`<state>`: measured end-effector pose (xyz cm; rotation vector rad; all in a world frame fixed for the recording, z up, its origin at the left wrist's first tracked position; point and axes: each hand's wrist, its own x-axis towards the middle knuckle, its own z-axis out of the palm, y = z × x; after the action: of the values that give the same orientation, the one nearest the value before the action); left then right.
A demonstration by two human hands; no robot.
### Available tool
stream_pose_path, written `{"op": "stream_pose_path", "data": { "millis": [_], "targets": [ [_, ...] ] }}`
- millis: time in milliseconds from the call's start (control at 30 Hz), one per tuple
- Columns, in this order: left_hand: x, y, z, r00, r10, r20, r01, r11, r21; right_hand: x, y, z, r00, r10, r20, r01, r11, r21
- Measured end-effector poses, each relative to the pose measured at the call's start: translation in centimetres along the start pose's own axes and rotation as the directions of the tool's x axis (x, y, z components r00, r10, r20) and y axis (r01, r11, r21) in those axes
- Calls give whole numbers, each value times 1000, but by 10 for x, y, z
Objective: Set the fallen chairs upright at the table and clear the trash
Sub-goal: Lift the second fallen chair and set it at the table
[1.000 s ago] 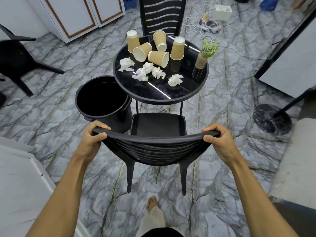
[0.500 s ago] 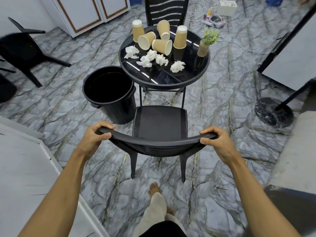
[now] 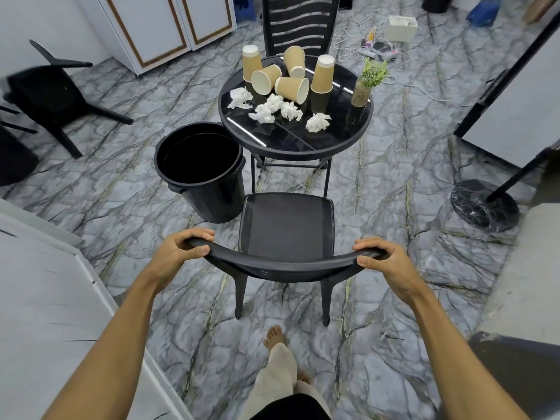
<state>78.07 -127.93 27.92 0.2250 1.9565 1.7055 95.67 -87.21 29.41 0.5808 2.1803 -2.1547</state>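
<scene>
Both hands, left point(image 3: 172, 256) and right point(image 3: 386, 263), grip the upright chair point(image 3: 286, 228) backrest's ends, apparently all legs grounded.

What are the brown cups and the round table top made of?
The brown cups look like matte paper: thin rolled rims, white insides, and light enough to lie tipped over. The table top looks like dark glass or a glossy polished panel, since it mirrors the cups and light strips; its rim seems to be black metal, though that is uncertain.

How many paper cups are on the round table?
5. Far-left cup and right cup stand upside down; three lie tipped: left, centre, rear. None appears hidden.
</scene>
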Motion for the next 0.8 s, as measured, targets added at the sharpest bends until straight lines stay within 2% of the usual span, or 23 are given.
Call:
{"op": "stream_pose_path", "data": {
  "millis": [200,300,400,500,633,800],
  "targets": [
    [-6,14,1,1000,-13,15,11,993,120,-5,-6,2,1000,29,2,-29,997,-72],
    [-10,22,1,1000,-17,24,12,977,211,-8,-17,4,1000,3,-1,-3,972,-233],
    [-11,30,1,999,-17,41,2,939,344,-7,-30,10,998,-49,25,55,865,-498],
    [-10,38,2,998,-1,61,-27,889,456,2,-44,28,986,-95,136,163,708,-687],
    [-8,44,-6,999,15,49,-39,835,550,22,-53,62,967,-76,242,239,595,-768],
    [0,37,-38,999,-19,50,-15,790,613,55,-63,112,953,-8,302,265,504,-822]
  ]
}}
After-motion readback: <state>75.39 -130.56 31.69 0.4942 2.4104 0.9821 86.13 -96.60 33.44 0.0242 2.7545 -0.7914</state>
